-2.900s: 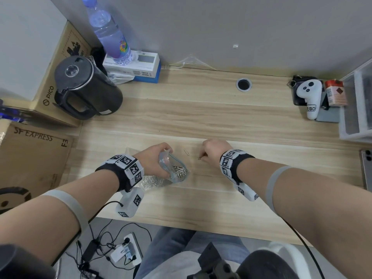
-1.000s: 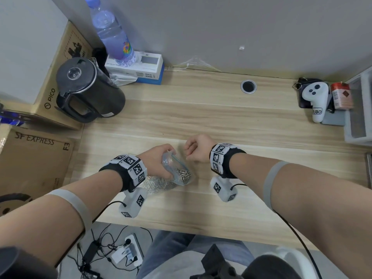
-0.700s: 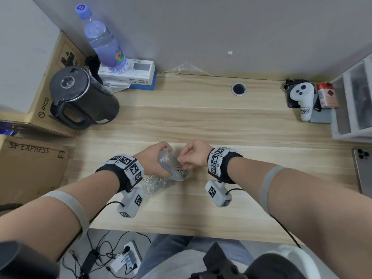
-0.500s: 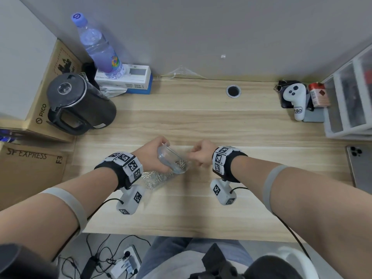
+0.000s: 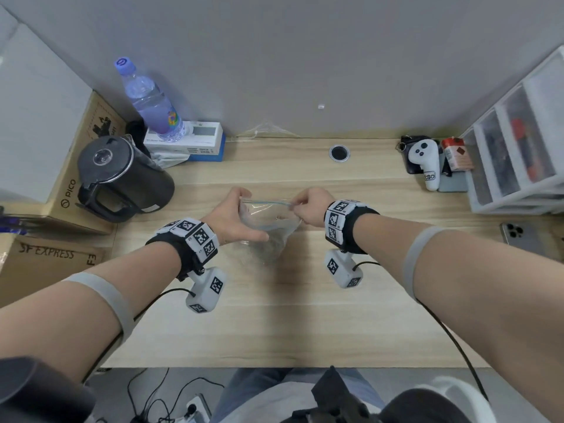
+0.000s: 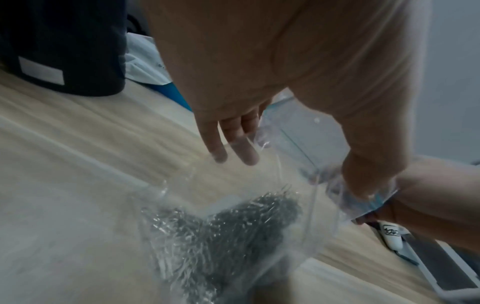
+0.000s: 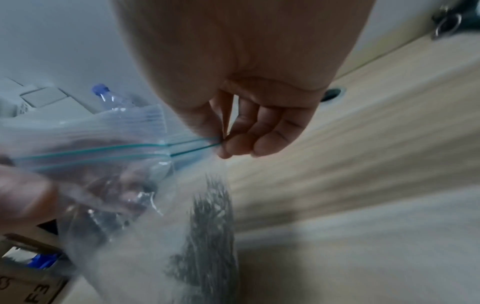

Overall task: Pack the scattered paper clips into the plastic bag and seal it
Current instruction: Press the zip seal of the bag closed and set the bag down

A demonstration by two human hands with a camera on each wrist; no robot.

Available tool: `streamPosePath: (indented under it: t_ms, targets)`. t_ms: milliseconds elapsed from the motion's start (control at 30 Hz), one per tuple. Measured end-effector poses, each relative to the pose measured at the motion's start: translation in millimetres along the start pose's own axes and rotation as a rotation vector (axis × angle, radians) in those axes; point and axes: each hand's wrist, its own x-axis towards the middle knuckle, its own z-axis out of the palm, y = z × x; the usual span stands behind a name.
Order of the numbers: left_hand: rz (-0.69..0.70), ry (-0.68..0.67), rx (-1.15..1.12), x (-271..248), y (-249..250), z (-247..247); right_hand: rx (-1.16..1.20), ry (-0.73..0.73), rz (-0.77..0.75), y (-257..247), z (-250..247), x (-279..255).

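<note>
A clear plastic bag (image 5: 268, 230) with a blue zip strip hangs above the wooden table (image 5: 274, 315), stretched between both hands. My left hand (image 5: 244, 215) holds its left top corner, with the thumb (image 6: 363, 168) on the near side and fingers (image 6: 233, 148) behind. My right hand (image 5: 297, 209) pinches the right end of the zip strip (image 7: 182, 147) between thumb and fingers (image 7: 241, 148). A heap of silver paper clips (image 6: 221, 232) lies in the bag's bottom, also seen as the paper clips (image 7: 213, 230) in the right wrist view. I see no loose clips on the table.
A black kettle (image 5: 122, 175), a water bottle (image 5: 152, 108) and a white box (image 5: 195, 138) stand at the back left. Cardboard boxes (image 5: 45, 257) flank the left edge. A white controller (image 5: 425, 166), plastic drawers (image 5: 515, 154) and a phone (image 5: 518, 236) sit right.
The bag rose off the table and now hangs between both hands. My right hand, which had been dropping clips in, took hold of the zip strip's right end.
</note>
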Motion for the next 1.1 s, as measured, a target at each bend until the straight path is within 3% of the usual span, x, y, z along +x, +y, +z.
streamPosePath:
  t_ms: [167,400,533,667,867,933,1100]
  targets:
    - [0.061,-0.067,0.066,1.7,28.5,-9.8,-0.085,0.063,-0.101,-19.5,-44.1,-2.5]
    - [0.093,-0.112,0.039,2.7,45.8,-10.7,-0.327,-0.006,-0.144,-31.4,-79.4,-11.4]
    - [0.085,-0.027,-0.01,8.2,52.8,-11.2,-0.353,0.005,-0.178,-38.3,-87.4,-16.3]
    - [0.103,0.02,0.081,14.2,61.2,-21.9,-0.333,0.042,-0.176,-40.4,-89.7,-17.1]
    - [0.209,0.138,0.19,14.9,63.1,-26.8,-0.267,-0.131,-0.2,-37.6,-80.8,-21.2]
    - [0.232,0.168,0.207,14.2,67.1,-27.8,-0.363,-0.173,-0.263,-35.5,-78.1,-21.5]
    - [0.245,0.158,0.165,13.4,77.8,-36.0,-0.574,-0.057,-0.344,-39.0,-87.7,-14.3]
